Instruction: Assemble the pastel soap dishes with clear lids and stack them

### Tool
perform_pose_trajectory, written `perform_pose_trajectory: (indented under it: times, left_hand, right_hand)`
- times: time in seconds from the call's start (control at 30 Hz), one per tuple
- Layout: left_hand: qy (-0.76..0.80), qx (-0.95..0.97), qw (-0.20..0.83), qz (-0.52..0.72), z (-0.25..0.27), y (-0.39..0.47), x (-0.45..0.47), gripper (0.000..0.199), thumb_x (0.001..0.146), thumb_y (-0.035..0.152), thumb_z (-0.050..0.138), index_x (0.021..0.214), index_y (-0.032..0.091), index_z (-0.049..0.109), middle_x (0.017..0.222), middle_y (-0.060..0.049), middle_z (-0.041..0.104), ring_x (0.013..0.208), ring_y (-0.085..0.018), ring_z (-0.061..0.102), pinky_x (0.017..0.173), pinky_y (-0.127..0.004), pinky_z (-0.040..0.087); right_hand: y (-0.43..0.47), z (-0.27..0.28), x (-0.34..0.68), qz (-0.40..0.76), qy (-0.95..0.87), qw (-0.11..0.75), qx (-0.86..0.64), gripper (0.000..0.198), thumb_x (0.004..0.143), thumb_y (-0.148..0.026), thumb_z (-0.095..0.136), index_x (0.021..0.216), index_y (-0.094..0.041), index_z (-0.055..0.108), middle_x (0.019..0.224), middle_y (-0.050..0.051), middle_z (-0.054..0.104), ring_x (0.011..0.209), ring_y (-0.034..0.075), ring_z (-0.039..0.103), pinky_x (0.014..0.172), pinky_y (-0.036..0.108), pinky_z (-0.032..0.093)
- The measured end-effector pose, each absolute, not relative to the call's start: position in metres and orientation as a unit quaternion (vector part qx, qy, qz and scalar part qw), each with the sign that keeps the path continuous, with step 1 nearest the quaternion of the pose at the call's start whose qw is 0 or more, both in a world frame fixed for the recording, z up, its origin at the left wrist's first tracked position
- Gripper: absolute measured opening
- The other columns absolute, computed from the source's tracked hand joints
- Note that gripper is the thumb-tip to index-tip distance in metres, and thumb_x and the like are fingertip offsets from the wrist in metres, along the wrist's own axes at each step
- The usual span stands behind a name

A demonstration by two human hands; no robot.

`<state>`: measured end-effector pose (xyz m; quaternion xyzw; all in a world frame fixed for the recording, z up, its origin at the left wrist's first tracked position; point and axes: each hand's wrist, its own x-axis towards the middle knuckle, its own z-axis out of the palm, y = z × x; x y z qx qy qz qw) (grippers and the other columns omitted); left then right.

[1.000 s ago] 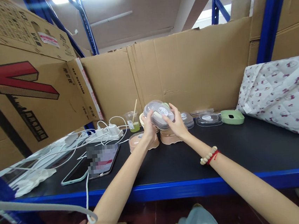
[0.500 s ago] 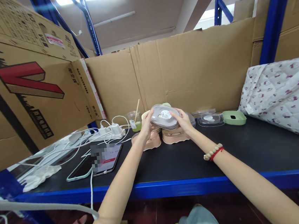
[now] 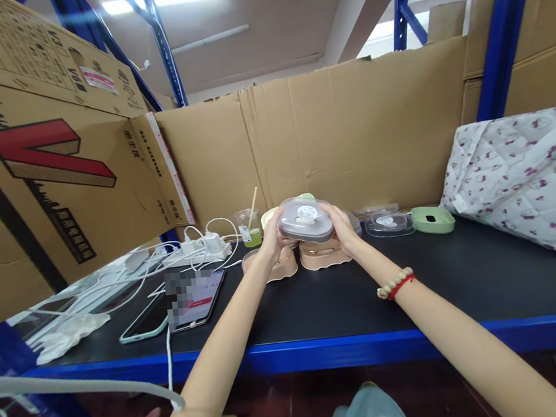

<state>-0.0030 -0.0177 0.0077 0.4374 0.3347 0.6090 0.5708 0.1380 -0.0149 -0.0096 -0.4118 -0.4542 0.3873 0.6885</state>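
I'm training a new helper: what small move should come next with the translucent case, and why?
Probably raise the translucent case slightly: the left hand and right hand grip its opposite ends, and a peach container appears just below it, with any gap hard to judge, so more clearance might avoid a knock.

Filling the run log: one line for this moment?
left hand: holds grey labelled case | right hand: holds other end | peach containers: nearby
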Motion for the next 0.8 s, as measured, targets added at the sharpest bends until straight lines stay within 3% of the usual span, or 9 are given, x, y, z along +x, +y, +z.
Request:
perform_pose_trajectory:
  times: [0.3, 0.47, 0.63, 0.8]
  left_hand:
    - [0.330, 0.432, 0.570, 0.616, 0.009, -0.019, -0.003, 0.026, 0.058, 0.035, 0.074, 0.077, 0.020, 0.064, 0.060, 0.002, 0.063, 0.050, -0.011, 0.054, 0.041, -0.020, 0.035]
    - [0.332, 0.405, 0.563, 0.639, 0.008, -0.018, -0.002, 0.021, 0.058, 0.029, 0.072, 0.075, 0.020, 0.064, 0.063, 0.002, 0.065, 0.052, -0.011, 0.056, 0.042, -0.019, 0.037]
    - [0.332, 0.389, 0.561, 0.651, 0.006, -0.017, 0.000, 0.021, 0.060, 0.029, 0.069, 0.077, 0.018, 0.064, 0.059, 0.003, 0.063, 0.050, -0.011, 0.055, 0.044, -0.019, 0.040]
    - [0.326, 0.376, 0.582, 0.643, 0.006, -0.016, -0.001, 0.021, 0.065, 0.031, 0.065, 0.081, 0.017, 0.065, 0.062, 0.002, 0.065, 0.052, -0.012, 0.058, 0.048, -0.021, 0.045]
  right_hand:
    - [-0.023, -0.003, 0.139, 0.389, -0.454, 0.678, -0.428, 0.028, 0.055, -0.049, 0.058, 0.063, -0.022, 0.061, 0.071, -0.001, 0.065, 0.078, 0.019, 0.058, 0.067, 0.027, 0.044]
    - [-0.024, -0.003, 0.139, 0.419, -0.441, 0.657, -0.445, 0.026, 0.061, -0.046, 0.058, 0.063, -0.021, 0.062, 0.073, 0.001, 0.068, 0.080, 0.021, 0.061, 0.070, 0.030, 0.046]
    - [-0.016, -0.009, 0.140, 0.347, -0.510, 0.670, -0.414, 0.033, 0.065, -0.048, 0.056, 0.083, -0.022, 0.066, 0.104, 0.003, 0.068, 0.106, 0.023, 0.057, 0.092, 0.035, 0.043]
    - [-0.012, -0.014, 0.139, 0.259, -0.591, 0.659, -0.386, 0.062, 0.057, -0.047, 0.068, 0.114, -0.024, 0.057, 0.126, 0.008, 0.056, 0.119, 0.024, 0.048, 0.102, 0.039, 0.036]
